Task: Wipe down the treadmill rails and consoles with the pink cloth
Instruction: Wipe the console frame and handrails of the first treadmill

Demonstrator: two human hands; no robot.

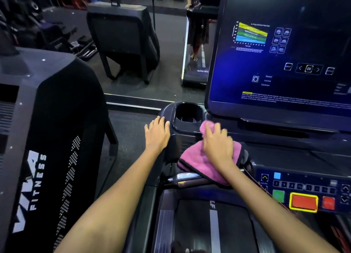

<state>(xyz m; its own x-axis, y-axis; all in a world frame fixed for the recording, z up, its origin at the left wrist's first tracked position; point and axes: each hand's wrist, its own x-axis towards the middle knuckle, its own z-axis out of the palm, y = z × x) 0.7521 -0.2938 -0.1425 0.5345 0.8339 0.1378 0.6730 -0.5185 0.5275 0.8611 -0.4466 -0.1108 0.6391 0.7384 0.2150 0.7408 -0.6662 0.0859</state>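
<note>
The pink cloth (195, 157) lies spread on the dark treadmill console (284, 154), just right of the cup holder (188, 113). My right hand (218, 144) lies flat on top of the cloth and presses it onto the console ledge. My left hand (157, 133) rests with straight fingers on the console's left corner, beside the cup holder. A chrome handrail bar (187, 176) sticks out below the cloth. The big screen (281, 53) rises behind the cloth.
A button panel with a large red stop button (303, 202) sits at the lower right. The treadmill belt (212, 226) runs below. Another black treadmill marked "VIVA FITNESS" (38, 176) stands close on the left. A mirror ahead reflects gym machines.
</note>
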